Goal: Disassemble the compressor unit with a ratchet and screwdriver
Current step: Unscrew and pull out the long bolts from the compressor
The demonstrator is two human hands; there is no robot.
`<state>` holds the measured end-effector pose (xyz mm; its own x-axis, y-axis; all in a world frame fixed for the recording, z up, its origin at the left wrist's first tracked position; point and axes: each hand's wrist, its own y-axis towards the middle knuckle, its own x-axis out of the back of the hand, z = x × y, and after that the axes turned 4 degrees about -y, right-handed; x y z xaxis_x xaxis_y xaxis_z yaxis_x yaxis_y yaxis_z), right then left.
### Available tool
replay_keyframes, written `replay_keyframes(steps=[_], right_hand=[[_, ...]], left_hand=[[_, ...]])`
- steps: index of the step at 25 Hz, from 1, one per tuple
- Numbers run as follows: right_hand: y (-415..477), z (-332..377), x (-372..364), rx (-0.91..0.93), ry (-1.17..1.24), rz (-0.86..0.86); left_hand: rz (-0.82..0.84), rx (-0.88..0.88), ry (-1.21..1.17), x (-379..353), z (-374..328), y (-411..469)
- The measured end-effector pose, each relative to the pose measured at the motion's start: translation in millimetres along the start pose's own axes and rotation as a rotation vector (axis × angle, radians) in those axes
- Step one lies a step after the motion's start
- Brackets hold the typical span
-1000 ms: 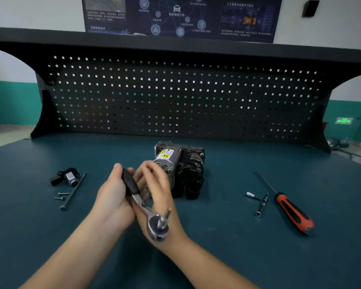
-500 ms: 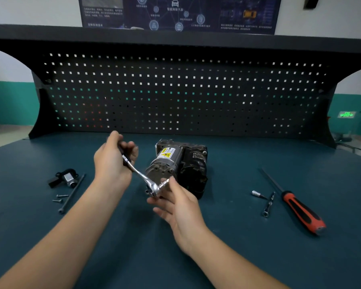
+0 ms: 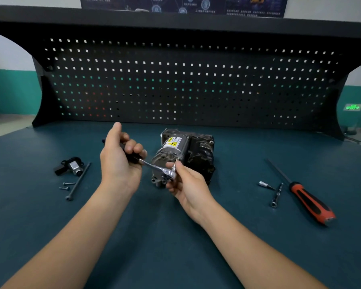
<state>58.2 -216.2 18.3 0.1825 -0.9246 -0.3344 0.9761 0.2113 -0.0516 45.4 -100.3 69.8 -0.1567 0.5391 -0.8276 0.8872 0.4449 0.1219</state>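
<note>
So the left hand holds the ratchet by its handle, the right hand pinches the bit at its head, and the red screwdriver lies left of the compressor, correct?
Not quite: the head view shows the red screwdriver lying right of the compressor, not left. The left hand does hold the ratchet by its handle, and the right hand pinches the bit at its head.
</note>
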Motion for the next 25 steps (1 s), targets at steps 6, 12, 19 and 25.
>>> replay_keyframes(steps=[6, 12, 19, 25], right_hand=[[2.5, 0.6, 0.7, -0.071, 0.097, -0.012], [3.4, -1.0, 5.3, -0.075, 0.043, -0.045], [1.9, 0.8, 6.8, -0.054, 0.037, -0.017], [0.5, 3.3, 4.0, -0.017, -0.042, 0.019]], left_hand=[[-0.040, -0.077, 0.064, -1.4, 2.5, 1.9], [-0.010, -0.072, 0.100, -0.7, 8.8, -0.1], [0.005, -0.092, 0.106, -1.9, 7.1, -3.6], [0.003, -0.133, 0.129, -2.6, 5.5, -4.3]])
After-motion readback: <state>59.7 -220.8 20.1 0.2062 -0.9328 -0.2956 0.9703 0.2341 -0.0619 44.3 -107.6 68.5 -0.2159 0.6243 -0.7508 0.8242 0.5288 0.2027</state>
